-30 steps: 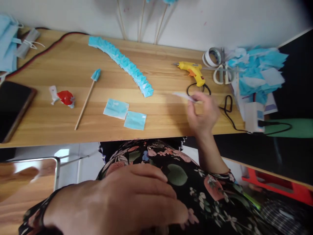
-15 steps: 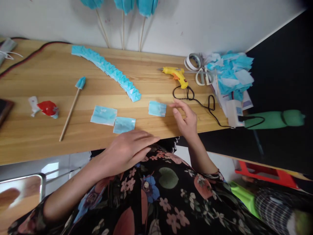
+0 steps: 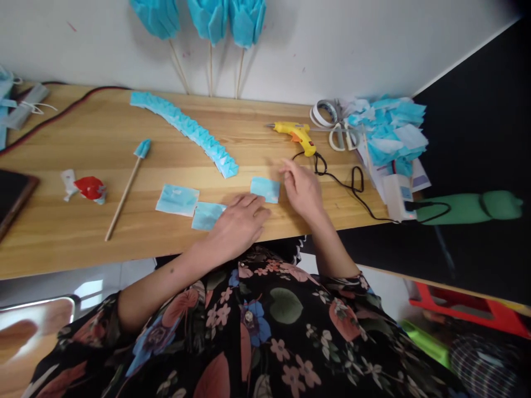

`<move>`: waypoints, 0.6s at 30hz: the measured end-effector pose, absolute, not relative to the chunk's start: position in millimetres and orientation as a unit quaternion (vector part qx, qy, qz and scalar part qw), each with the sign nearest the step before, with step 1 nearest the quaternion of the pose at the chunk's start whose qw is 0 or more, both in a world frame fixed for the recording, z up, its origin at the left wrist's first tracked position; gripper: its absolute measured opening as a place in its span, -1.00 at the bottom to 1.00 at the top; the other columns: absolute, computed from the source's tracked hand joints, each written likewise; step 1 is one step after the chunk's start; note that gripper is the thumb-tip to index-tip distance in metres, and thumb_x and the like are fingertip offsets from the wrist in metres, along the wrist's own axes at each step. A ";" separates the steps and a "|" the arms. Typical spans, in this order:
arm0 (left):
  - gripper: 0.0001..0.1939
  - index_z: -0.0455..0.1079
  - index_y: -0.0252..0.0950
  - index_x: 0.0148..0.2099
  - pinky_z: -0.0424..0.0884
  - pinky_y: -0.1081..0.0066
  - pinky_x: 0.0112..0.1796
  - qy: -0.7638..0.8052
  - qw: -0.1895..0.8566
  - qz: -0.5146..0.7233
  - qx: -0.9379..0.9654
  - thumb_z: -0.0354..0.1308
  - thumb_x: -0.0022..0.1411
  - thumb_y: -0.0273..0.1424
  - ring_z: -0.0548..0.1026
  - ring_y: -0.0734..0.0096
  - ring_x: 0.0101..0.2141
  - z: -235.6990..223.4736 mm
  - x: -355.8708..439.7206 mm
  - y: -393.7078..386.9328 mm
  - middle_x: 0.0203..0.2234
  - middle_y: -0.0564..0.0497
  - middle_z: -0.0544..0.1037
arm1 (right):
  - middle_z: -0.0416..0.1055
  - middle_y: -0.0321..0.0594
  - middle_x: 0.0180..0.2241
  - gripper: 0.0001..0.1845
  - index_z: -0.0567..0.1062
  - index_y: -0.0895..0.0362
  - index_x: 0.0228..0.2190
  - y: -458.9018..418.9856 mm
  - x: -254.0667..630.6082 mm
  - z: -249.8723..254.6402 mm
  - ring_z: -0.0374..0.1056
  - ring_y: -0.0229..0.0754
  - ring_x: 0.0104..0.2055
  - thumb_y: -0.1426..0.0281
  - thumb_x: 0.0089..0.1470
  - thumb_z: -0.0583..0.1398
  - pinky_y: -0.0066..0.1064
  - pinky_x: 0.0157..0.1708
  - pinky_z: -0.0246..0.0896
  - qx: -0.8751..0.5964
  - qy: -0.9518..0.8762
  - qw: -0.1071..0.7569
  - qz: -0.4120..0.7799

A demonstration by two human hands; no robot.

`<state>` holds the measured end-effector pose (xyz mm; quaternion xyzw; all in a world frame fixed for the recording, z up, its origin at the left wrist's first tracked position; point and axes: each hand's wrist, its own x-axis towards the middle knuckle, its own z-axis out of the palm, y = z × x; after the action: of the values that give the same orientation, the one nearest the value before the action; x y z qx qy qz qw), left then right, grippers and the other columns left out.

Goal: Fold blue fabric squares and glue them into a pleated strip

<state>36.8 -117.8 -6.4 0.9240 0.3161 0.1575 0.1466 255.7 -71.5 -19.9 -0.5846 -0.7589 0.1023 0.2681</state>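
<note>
My left hand (image 3: 240, 225) lies palm down at the table's front, fingers stretched out, their tips close to a small blue fabric rectangle (image 3: 265, 189). It partly covers a second blue rectangle (image 3: 206, 215). Left of that lies a third blue rectangle (image 3: 178, 200). My right hand (image 3: 303, 190) hovers just right of the first rectangle, fingers loosely extended and slightly blurred, with nothing visible in them. A row of folded blue pieces (image 3: 186, 128) runs diagonally behind. To the left rests a wooden stick (image 3: 123, 202) with a blue bud-like tip (image 3: 142, 148).
A yellow glue gun (image 3: 294, 132) lies behind my right hand, its cord running to a white power socket (image 3: 398, 196). Scissors (image 3: 342, 137), tape (image 3: 324, 113) and a blue scrap pile (image 3: 394, 130) are at back right. Blue flowers (image 3: 248, 22) stand by the wall. A red wrapper (image 3: 91, 188) lies left.
My left hand has moved forward and right onto the table, partly covering the middle rectangle. My right hand has shifted slightly left. The view has tilted up a little.
</note>
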 end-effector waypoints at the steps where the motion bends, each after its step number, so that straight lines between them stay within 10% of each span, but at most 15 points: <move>1: -0.73 0.45 -0.40 0.03 0.33 -0.05 0.18 0.317 0.153 0.162 0.922 0.14 0.28 -0.50 0.41 -0.02 0.17 -7.8 36.2 -118.3 0.14 -0.32 0.47 | 0.60 -0.14 -0.09 -0.58 0.40 0.04 0.13 -69.1 259.7 -19.1 0.49 -0.02 -0.06 0.38 0.32 -0.03 -0.11 -0.01 0.35 -0.586 -0.754 0.281 0.094; 7: -0.65 0.41 -0.34 0.15 0.28 -0.10 0.24 0.259 0.219 0.247 0.908 0.05 0.36 -0.52 0.31 0.05 0.29 -3.7 23.6 -124.2 0.25 -0.26 0.40 | 0.59 -0.13 -0.08 -0.63 0.43 0.00 0.09 -75.1 257.2 -3.1 0.50 0.00 -0.04 0.29 0.34 0.00 -0.06 -0.01 0.38 -0.551 -0.762 0.331 0.085; 18: -0.73 0.55 -0.25 0.02 0.55 0.26 -0.02 0.458 0.285 0.363 0.760 0.09 0.36 -0.49 0.64 0.26 -0.10 -3.3 -86.1 -153.4 -0.15 -0.08 0.69 | 0.59 -0.14 -0.17 -0.76 0.52 0.00 -0.12 -88.0 226.8 22.7 0.48 0.05 -0.08 0.34 0.30 0.07 -0.03 -0.05 0.30 -0.517 -0.798 0.299 0.087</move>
<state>-86.1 -153.4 -3.3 0.7602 0.4576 0.3625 0.2849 226.8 -88.0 22.7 -0.5167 -0.7976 0.0871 0.2988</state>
